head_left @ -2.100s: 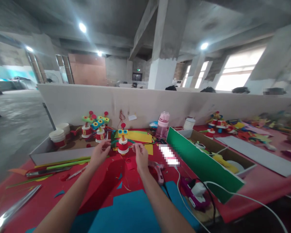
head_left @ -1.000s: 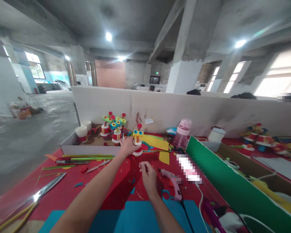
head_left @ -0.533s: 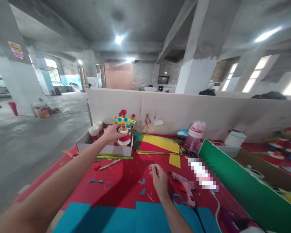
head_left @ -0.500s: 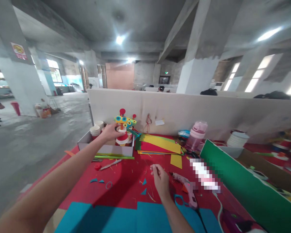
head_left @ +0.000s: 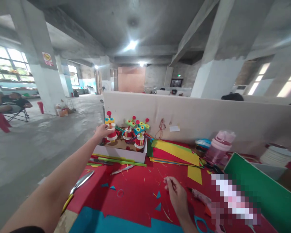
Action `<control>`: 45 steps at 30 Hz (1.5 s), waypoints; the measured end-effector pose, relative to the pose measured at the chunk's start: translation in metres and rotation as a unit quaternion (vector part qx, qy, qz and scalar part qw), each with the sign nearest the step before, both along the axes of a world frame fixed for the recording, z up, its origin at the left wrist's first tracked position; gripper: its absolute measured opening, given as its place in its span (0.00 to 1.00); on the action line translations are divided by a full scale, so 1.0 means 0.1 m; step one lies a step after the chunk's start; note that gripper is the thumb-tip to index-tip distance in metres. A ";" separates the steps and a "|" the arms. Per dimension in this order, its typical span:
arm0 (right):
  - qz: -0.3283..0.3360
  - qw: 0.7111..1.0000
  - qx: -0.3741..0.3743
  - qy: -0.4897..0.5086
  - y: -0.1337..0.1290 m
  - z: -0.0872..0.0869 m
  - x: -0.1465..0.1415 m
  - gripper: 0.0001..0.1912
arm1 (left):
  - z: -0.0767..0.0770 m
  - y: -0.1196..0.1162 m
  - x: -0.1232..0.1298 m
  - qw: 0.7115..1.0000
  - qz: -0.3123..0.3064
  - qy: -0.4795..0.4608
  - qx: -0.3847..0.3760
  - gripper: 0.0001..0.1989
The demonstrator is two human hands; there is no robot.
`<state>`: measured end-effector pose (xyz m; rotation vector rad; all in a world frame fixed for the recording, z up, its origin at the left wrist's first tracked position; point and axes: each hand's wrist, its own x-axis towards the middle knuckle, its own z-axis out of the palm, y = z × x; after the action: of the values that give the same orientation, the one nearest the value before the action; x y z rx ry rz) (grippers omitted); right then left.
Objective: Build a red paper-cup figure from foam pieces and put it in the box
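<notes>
My left hand [head_left: 102, 132] is closed around a paper-cup figure [head_left: 112, 134] with a red and white body, a spring neck, a yellow and blue head and a red disc on top. It is at the left end of a shallow open box [head_left: 126, 155]. Inside the box, to the right, stand a blue-headed figure [head_left: 139, 141] and other similar ones. My right hand [head_left: 177, 193], fingers curled and apparently holding nothing, hovers or rests over the red tabletop [head_left: 133, 207]. Near it lie a pink glue gun [head_left: 201, 196] and small blue paper scraps [head_left: 158, 206].
Scissors [head_left: 81, 182] and a white pen-like tool [head_left: 122, 170] lie at the left. Stacked coloured sheets [head_left: 176, 152], a pink bottle [head_left: 221, 144] and a green-sided box [head_left: 259, 181] occupy the right. A white partition [head_left: 196, 113] borders the back. A person [head_left: 13, 103] sits far left.
The view has swung left. My left hand has moved the figure leftward in the box, away from the others, which now show more fully. My right hand keeps its curled shape.
</notes>
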<state>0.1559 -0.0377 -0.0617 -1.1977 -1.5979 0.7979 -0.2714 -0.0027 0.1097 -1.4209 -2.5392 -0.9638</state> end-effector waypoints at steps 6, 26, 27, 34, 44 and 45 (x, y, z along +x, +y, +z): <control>0.007 1.000 -0.007 -0.010 0.03 -0.04 0.01 0.25 | -0.31 0.27 0.08 0.999 0.015 0.024 -0.032 0.28; 0.018 0.999 -0.048 -0.013 0.02 -0.01 -0.02 0.29 | -0.68 0.55 0.08 0.997 0.010 0.044 -0.068 0.29; 0.017 0.998 -0.050 -0.014 0.02 0.00 -0.02 0.29 | -0.67 0.55 0.08 0.997 0.010 0.045 -0.067 0.29; 0.019 0.999 -0.043 -0.014 0.02 0.01 -0.02 0.27 | -0.69 0.58 0.08 0.997 0.000 0.046 -0.068 0.31; 0.021 0.999 -0.041 -0.007 -0.01 0.07 -0.03 0.29 | -0.71 0.59 0.04 0.996 -0.005 0.058 -0.072 0.31; 0.021 0.999 -0.042 -0.007 -0.01 0.07 -0.03 0.29 | -0.70 0.59 0.04 0.995 -0.006 0.062 -0.071 0.31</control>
<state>0.1525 -0.0390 -0.0546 -1.2351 -1.6197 0.8937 -0.2674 0.0565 0.0400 -1.4836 -2.5543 -0.6838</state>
